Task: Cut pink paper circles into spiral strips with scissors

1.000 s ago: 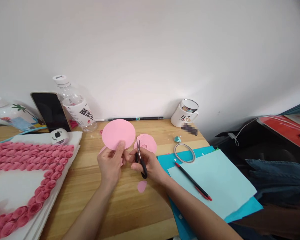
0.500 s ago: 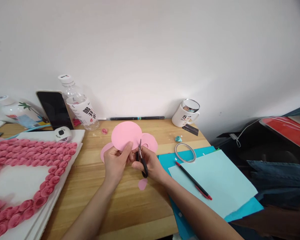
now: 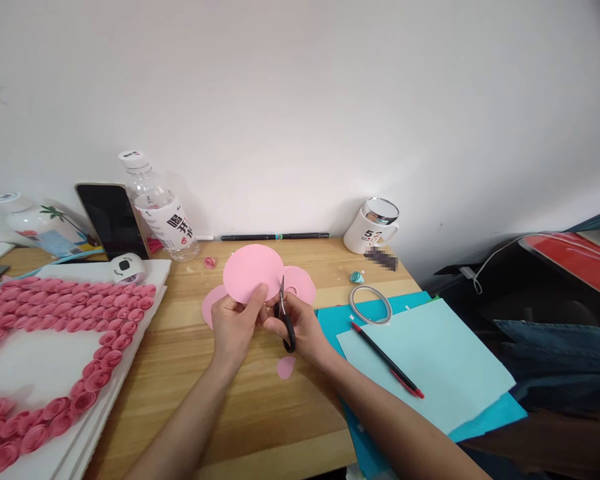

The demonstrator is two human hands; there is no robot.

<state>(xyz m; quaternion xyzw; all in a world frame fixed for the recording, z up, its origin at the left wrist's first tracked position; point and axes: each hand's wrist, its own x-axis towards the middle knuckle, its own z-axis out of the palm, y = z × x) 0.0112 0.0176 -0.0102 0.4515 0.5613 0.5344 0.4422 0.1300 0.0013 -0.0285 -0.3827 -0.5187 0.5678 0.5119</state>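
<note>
Between thumb and fingers, my left hand [image 3: 235, 327] pinches the lower edge of a pink paper circle [image 3: 253, 270]. My right hand [image 3: 303, 327] grips black-handled scissors [image 3: 285, 320], their blades pointing up at the circle's lower right edge. Whether the blades bite into the paper I cannot make out. Behind the hands lie another pink paper circle [image 3: 212, 303] on the left and a pink paper piece with a curved cut line [image 3: 304, 283] on the right. A small pink paper scrap [image 3: 285, 367] rests on the table below the scissors.
At left is a white board [image 3: 45, 360] with rows of pink paper roses. A bottle [image 3: 163, 217], a phone [image 3: 107, 220] and a mug [image 3: 370, 227] stand along the wall. Blue paper sheets [image 3: 430, 360], a tape roll [image 3: 353, 303] and a pen [image 3: 385, 359] lie right.
The scissors have turned slightly more upright, and their tips sit a touch further right. The pink circle and both hands have barely moved.
</note>
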